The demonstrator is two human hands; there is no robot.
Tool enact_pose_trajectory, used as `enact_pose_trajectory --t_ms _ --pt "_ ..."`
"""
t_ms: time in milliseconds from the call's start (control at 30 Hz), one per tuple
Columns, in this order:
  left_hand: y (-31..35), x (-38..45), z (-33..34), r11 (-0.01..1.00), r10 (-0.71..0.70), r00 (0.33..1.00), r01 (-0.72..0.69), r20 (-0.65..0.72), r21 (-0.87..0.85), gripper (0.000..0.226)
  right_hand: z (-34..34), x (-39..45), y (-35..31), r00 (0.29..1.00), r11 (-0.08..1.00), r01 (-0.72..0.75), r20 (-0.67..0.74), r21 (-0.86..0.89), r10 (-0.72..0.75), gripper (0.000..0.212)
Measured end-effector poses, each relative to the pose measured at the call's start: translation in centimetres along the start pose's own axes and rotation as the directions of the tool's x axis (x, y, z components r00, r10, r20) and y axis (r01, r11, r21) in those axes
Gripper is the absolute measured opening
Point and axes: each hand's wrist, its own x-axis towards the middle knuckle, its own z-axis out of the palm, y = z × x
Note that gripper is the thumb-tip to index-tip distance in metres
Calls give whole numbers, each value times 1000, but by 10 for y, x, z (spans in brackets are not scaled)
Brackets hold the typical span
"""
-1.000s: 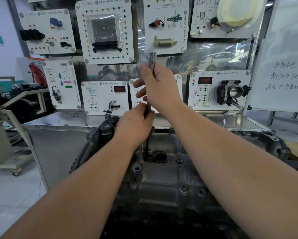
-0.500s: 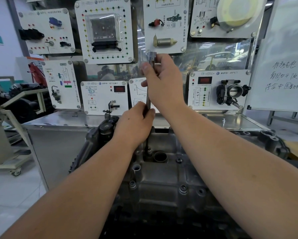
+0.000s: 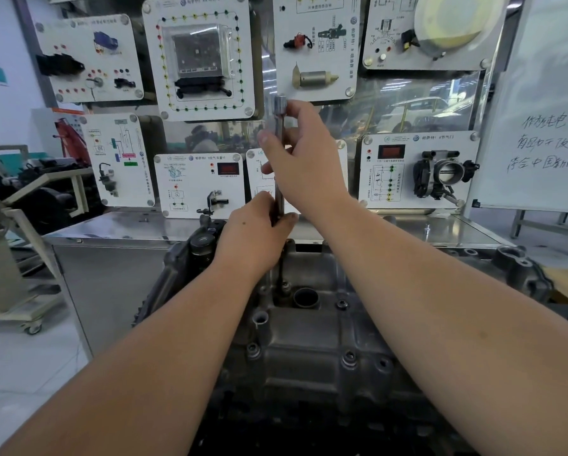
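Note:
A long metal socket extension bar (image 3: 280, 126) stands upright over a grey engine housing (image 3: 308, 340); its lower end sits on a bolt (image 3: 284, 286) beside a round bore (image 3: 305, 297). My right hand (image 3: 304, 159) holds the upper part of the bar, fingers curled round it just under its thick top end. My left hand (image 3: 256, 232) grips the bar lower down, close above the housing. The stretch of bar inside both hands is hidden.
Behind the housing runs a steel bench (image 3: 111, 232) backed by white display panels (image 3: 203, 57) with car parts, among them a throttle body (image 3: 447, 174). A whiteboard (image 3: 545, 126) stands at the right. A trolley (image 3: 9, 291) and dark machinery sit at the left.
My right hand has slid up the bar toward its top end and turned slightly. My left hand and the bar stay where they were.

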Motion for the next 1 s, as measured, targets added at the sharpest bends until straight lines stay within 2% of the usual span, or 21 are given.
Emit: enact_pose_trajectory --t_ms 100,233,433,567,733,900,1000 --pt "1 -1 0 1000 5 1000 -5 -1 -20 29 0 -1 0 1000 999 6 7 -32 -6 23" --pt "4 -3 0 999 -3 1000 3 11 -38 28 -2 1 -1 998 999 -28 60 17 26 15" --pt "3 -1 -1 1000 1 1000 0 29 -26 22 -2 1 -2 992 999 -45 121 28 42 16" --pt "2 -1 -1 1000 13 1000 -13 0 -15 26 -3 0 -1 997 1000 -9 76 11 8 14" --pt "2 -3 0 1000 17 1000 -17 -12 -14 29 -3 0 -4 1000 998 -5 12 -66 6 24" --pt "0 -1 2 1000 -3 1000 3 27 -19 25 -3 3 -3 992 993 -107 70 50 103 18" --pt "0 0 2 1000 0 1000 0 23 -7 31 -4 2 -4 981 974 -160 131 158 140 22"
